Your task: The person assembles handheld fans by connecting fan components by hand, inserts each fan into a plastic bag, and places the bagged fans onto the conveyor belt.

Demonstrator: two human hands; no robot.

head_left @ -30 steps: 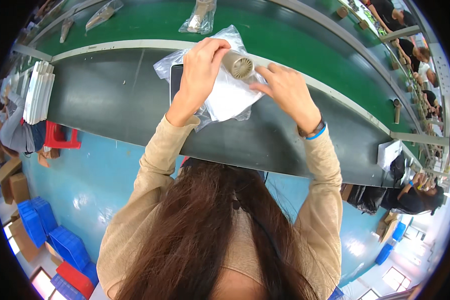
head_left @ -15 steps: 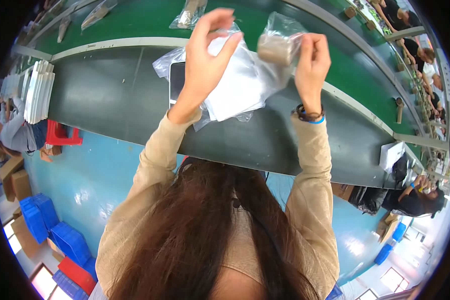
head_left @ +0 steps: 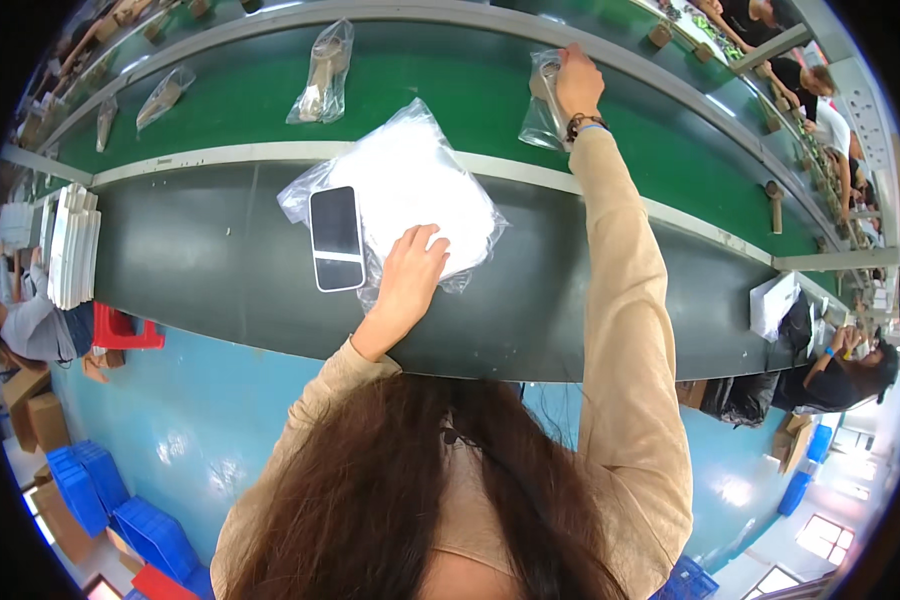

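Note:
My right hand (head_left: 579, 82) is stretched far over the green belt, its fingers closed at the top of a clear plastic bag (head_left: 544, 110). Inside that bag is a brown, rounded item, partly behind my fingers; its kind is unclear. My left hand (head_left: 413, 272) rests on the lower part of a stack of flat clear plastic bags (head_left: 415, 180), fingers apart and slightly bent. Left of this hand a phone (head_left: 336, 240) with a dark screen and white edge lies partly on the stack.
On the green belt (head_left: 240, 118) lie another bagged brown item (head_left: 322, 75) and smaller bagged pieces (head_left: 165, 98). A pale rail (head_left: 210, 157) separates it from the dark worktop (head_left: 190, 235). White strips (head_left: 73, 245) are stacked at the far left. Other people sit along both sides.
My right hand has carried the bagged item away from me, down to the belt. My left hand has come down from the air onto the plastic bags, nearer to me.

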